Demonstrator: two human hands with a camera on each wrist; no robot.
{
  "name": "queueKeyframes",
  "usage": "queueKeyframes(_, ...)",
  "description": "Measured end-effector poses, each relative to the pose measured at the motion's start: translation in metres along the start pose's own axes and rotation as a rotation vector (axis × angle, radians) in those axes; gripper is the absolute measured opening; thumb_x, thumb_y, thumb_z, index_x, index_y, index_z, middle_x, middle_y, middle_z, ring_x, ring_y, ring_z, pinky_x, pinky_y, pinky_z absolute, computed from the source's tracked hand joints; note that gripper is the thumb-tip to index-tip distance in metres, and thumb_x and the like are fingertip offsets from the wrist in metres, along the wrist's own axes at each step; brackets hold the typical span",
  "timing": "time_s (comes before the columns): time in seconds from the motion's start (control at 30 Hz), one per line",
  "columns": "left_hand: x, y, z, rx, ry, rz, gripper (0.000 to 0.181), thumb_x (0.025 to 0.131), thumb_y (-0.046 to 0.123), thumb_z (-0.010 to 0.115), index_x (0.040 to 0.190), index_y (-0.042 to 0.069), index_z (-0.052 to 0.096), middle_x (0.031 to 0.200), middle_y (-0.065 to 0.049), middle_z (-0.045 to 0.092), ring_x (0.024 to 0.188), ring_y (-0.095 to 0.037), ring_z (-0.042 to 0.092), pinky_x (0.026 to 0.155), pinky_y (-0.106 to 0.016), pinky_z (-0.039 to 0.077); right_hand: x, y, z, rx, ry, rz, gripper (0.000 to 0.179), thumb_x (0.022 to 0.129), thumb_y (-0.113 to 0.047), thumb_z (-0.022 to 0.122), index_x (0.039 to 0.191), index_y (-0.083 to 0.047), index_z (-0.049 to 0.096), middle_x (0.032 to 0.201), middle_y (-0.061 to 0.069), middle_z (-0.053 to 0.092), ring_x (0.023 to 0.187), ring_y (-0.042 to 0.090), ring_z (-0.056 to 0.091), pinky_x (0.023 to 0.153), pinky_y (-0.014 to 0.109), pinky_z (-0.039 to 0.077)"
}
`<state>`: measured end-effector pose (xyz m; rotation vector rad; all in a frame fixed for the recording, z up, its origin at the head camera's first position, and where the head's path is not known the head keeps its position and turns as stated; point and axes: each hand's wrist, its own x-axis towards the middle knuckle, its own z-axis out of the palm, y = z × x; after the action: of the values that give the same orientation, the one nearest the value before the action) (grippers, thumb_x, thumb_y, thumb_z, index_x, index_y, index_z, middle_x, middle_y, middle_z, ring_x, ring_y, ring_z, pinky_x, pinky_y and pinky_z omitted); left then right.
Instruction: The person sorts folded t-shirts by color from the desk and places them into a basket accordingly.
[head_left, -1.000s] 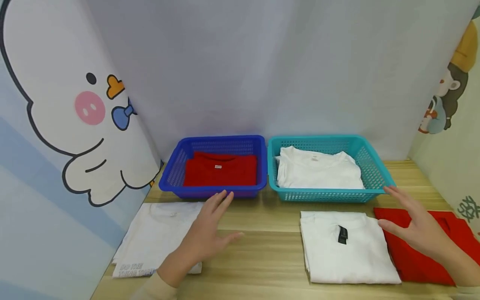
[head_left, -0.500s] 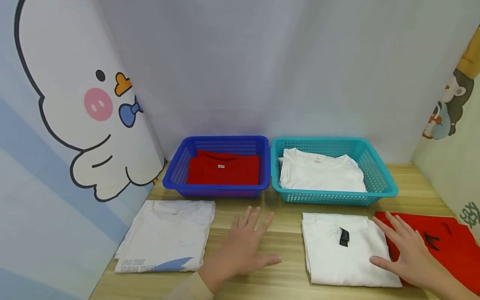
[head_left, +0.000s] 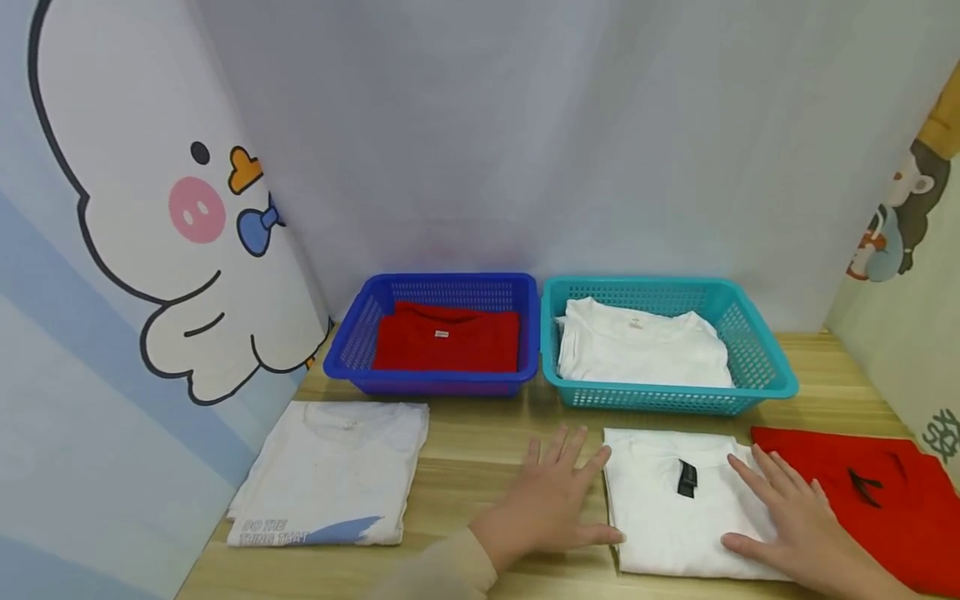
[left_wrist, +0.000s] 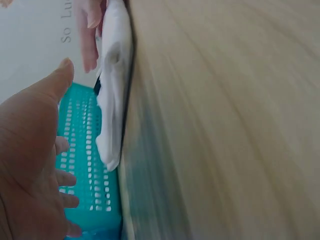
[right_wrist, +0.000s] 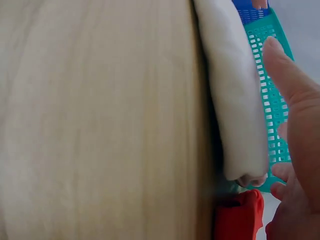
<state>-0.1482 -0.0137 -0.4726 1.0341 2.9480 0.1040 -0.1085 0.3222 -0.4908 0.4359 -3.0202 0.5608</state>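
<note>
A folded white T-shirt with a black neck label (head_left: 660, 533) lies on the table at the front right. Beside its left edge is my left hand (head_left: 547, 504), palm down with the fingers spread. My right hand (head_left: 798, 521) is over the shirt's right side, fingers stretched out; whether it touches the cloth I cannot tell. To the right, partly behind that hand, lies a folded red T-shirt (head_left: 911, 508). In the left wrist view the white shirt (left_wrist: 115, 75) shows edge-on beyond my thumb, flat on the wood. Neither hand holds anything.
A blue basket (head_left: 431, 383) with a folded red shirt (head_left: 472, 346) stands at the back, next to a teal basket (head_left: 675, 396) with folded white clothing (head_left: 645, 350). Another white T-shirt (head_left: 337, 467), printed with letters, lies at the left. Printed curtains (head_left: 480, 150) enclose the table.
My left hand has moved right, from over the printed white shirt to the left edge of the labelled one. The right hand has shifted slightly left and lower, over the white shirt's right side.
</note>
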Motion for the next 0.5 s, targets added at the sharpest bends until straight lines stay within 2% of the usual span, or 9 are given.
queueKeyframes(0.13, 0.012, 0.015, 0.004, 0.054, -0.034, 0.028, 0.098, 0.073, 0.090, 0.023, 0.154, 0.035, 0.015, 0.160, -0.006, 0.014, 0.145, -0.030, 0.015, 0.108, -0.061, 0.026, 0.000, 0.002, 0.005, -0.034, -0.024, 0.013, 0.105, 0.070, -0.065, 0.071, 0.151, -0.013, 0.030, 0.152, 0.027, 0.023, 0.135, 0.050, 0.018, 0.094, 0.081, 0.006)
queueKeyframes(0.27, 0.020, 0.026, 0.007, 0.099, -0.077, 0.047, 0.097, 0.073, 0.091, 0.019, 0.154, 0.037, 0.014, 0.160, -0.004, 0.012, 0.146, -0.029, 0.013, 0.107, -0.061, 0.025, -0.001, 0.002, 0.009, -0.046, -0.038, 0.017, 0.102, 0.070, -0.068, 0.069, 0.149, -0.011, 0.036, 0.152, 0.026, 0.024, 0.135, 0.049, 0.017, 0.096, 0.079, 0.001)
queueKeyframes(0.5, 0.024, 0.029, 0.010, 0.090, -0.186, 0.015, 0.094, 0.072, 0.091, 0.019, 0.152, 0.041, 0.010, 0.161, 0.001, 0.009, 0.147, -0.025, 0.006, 0.108, -0.063, 0.020, -0.001, 0.001, 0.014, -0.059, -0.054, 0.006, 0.100, 0.071, -0.070, 0.067, 0.147, -0.013, 0.038, 0.152, 0.025, 0.025, 0.134, 0.048, 0.018, 0.099, 0.075, -0.008)
